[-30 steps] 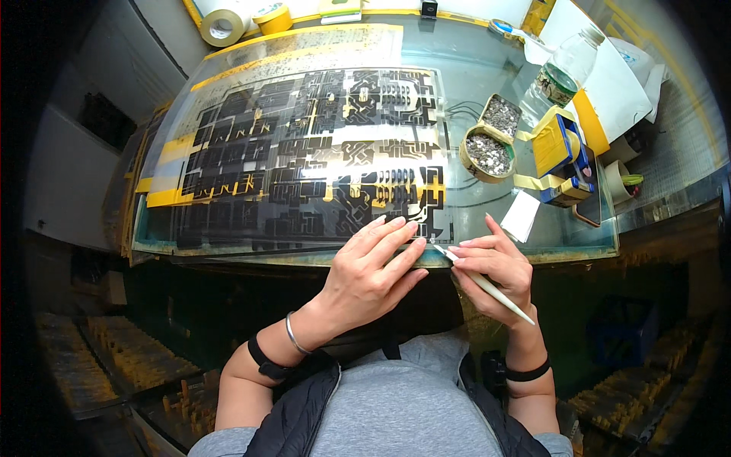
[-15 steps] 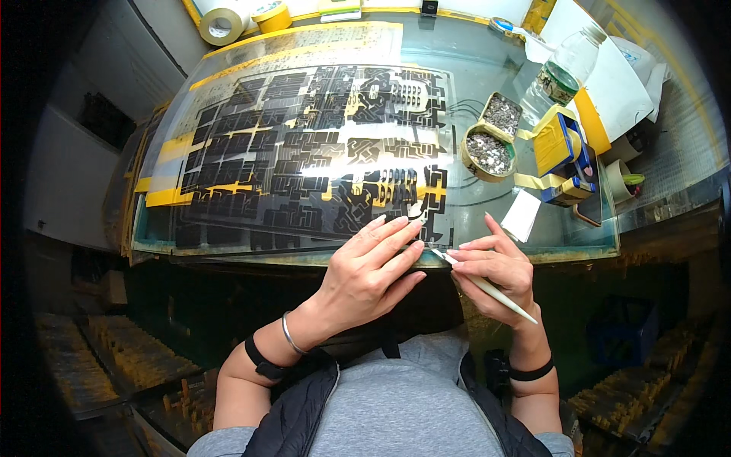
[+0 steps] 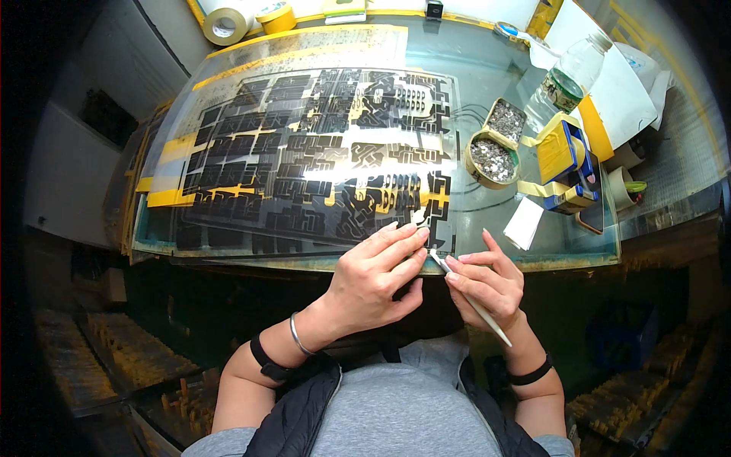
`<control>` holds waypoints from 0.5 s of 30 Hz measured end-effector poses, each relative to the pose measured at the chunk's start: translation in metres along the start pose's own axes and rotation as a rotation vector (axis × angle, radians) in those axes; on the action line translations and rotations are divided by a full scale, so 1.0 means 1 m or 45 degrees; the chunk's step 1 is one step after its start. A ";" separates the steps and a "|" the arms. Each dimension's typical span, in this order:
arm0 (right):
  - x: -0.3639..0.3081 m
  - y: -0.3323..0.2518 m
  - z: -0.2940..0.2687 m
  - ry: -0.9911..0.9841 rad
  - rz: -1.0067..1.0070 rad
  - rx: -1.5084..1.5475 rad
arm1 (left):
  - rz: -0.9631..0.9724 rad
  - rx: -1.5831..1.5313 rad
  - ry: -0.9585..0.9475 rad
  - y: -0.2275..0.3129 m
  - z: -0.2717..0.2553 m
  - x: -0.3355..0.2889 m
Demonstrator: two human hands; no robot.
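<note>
White pen-like tool [image 3: 492,324] swung bodyward at back end; pinched near tip by right hand [image 3: 491,286], likely for control. Patterned film [image 3: 301,183] seemingly steadied under extended, ungripping fingertips [image 3: 421,233] of left hand [image 3: 377,274]; tip just rightward.

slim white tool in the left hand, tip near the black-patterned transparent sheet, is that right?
Wrong hand: the head view shows the slim white pen-shaped tool in the person's right hand, tip near the black-patterned transparent sheet, as you say.
</note>
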State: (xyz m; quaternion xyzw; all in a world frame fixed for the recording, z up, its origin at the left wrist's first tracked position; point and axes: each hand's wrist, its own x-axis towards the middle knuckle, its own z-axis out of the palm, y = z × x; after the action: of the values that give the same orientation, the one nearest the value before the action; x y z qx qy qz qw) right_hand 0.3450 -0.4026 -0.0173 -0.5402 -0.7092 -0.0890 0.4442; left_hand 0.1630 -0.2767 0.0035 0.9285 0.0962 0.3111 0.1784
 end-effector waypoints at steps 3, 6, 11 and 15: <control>-0.001 -0.006 0.005 0.058 0.021 -0.044 | 0.023 0.027 0.001 0.000 0.002 0.000; -0.001 -0.010 0.010 0.141 0.109 0.000 | 0.026 0.052 0.010 0.000 0.003 0.001; 0.008 -0.011 0.015 0.360 0.377 0.010 | 0.007 0.023 0.049 0.004 0.000 0.002; 0.007 -0.012 0.010 0.336 0.607 0.239 | -0.048 -0.030 0.054 -0.003 0.001 0.005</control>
State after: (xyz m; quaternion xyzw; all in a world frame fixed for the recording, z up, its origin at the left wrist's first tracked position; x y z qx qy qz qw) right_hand 0.3294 -0.3965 -0.0146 -0.6321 -0.5034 0.0144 0.5890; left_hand 0.1675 -0.2732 0.0041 0.9176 0.1137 0.3284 0.1930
